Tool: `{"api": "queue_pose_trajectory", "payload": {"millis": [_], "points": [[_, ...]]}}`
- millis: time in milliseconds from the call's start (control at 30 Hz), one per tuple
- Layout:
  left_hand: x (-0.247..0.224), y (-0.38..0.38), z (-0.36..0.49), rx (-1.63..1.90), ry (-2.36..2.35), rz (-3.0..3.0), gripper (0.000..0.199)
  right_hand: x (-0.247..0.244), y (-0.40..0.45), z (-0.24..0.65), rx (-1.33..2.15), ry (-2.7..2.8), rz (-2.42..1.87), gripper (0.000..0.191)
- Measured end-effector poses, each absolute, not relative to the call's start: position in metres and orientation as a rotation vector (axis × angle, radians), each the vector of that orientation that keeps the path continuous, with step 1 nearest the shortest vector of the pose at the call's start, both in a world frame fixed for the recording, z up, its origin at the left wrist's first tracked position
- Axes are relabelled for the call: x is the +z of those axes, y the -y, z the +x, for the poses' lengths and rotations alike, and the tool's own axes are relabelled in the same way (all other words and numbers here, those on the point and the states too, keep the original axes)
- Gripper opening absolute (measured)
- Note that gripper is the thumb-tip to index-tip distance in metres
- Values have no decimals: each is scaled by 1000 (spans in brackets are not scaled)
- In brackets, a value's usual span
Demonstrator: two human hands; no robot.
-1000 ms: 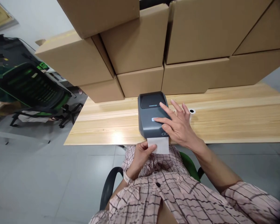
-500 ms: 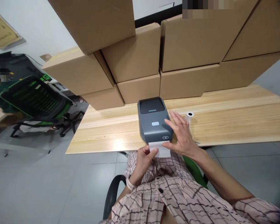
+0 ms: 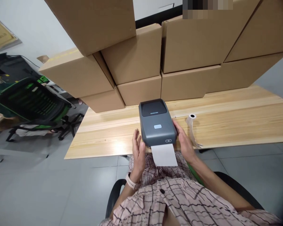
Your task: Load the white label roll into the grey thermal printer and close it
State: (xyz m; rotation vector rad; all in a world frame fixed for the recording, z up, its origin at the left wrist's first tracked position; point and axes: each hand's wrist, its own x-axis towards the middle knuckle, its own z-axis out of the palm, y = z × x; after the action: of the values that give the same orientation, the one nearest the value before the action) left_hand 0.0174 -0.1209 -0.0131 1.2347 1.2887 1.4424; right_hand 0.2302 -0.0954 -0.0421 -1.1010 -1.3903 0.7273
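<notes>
A dark grey label printer (image 3: 155, 121) stands at the front edge of the wooden table, with a pale button on its top. White label paper (image 3: 164, 155) sticks out of its front and hangs over the edge. My left hand (image 3: 138, 152) is beside the printer's left front corner, fingers stretched out and holding nothing. Against the printer's right side lies my right hand (image 3: 184, 141), its fingers extended along the casing and partly hidden. Right of that hand, a small white paper roll (image 3: 192, 118) has its loose strip trailing toward the table edge.
Stacked cardboard boxes (image 3: 134, 62) line the back of the wooden table (image 3: 238, 119). At far left, a person sits by a black and green office chair (image 3: 35, 100). My own chair's armrest (image 3: 115, 191) is below the table edge.
Both hands have let go of the label paper and moved apart to the printer's two sides. More of the paper now shows, hanging free from the front.
</notes>
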Motion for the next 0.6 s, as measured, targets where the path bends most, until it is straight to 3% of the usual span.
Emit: {"api": "queue_pose_trajectory", "payload": {"millis": [367, 600], "points": [[-27, 111, 21, 1392, -1412, 1534, 66, -53, 95, 230, 574, 1478, -1143, 61], [6, 79, 12, 1605, -1328, 1711, 61, -2, 78, 245, 596, 1587, -1084, 74]]}}
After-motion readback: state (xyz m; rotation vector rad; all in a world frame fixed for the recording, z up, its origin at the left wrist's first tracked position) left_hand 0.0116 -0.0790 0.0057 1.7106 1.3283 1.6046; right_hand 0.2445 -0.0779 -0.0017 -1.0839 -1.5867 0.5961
